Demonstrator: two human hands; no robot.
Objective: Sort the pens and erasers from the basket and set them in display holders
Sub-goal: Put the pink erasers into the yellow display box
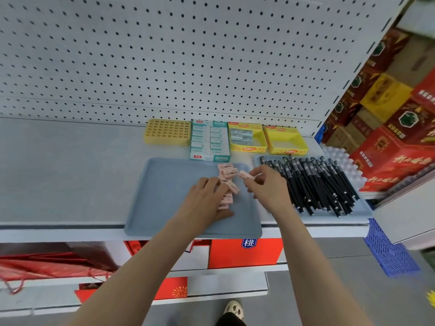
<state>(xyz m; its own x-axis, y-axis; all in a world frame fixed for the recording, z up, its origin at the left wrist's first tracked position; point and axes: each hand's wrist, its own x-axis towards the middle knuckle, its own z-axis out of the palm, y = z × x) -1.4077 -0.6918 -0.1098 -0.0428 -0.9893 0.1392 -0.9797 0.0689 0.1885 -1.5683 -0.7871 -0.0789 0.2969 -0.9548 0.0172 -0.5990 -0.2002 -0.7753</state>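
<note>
I'm looking down on the shelf (70,172) now, pegboard (164,55) behind it. My left hand (207,198) lies flat on the pink erasers (227,171), fingers fairly straight and spread over the near end of the pile, gripping nothing. The pile sits toward the far right of the left tray (164,196), running from under my fingers to the far edge.

My right hand (268,187) is just beside it, thumb and fingers pinching one eraser (244,174), held slightly above the tray and clear of the rest of the pile.

To the right, the pens (313,182), black, lie heaped in the right tray (363,208), mostly pointing away from me; my right wrist is just beside them.

Along the back, left to right: a yellow grid holder (168,131), a teal box (209,140) packed with wrapped erasers, a yellow box (249,148) with a few packs at its back, and a second yellow box (289,151). They stand side by side, just behind the trays.
</note>
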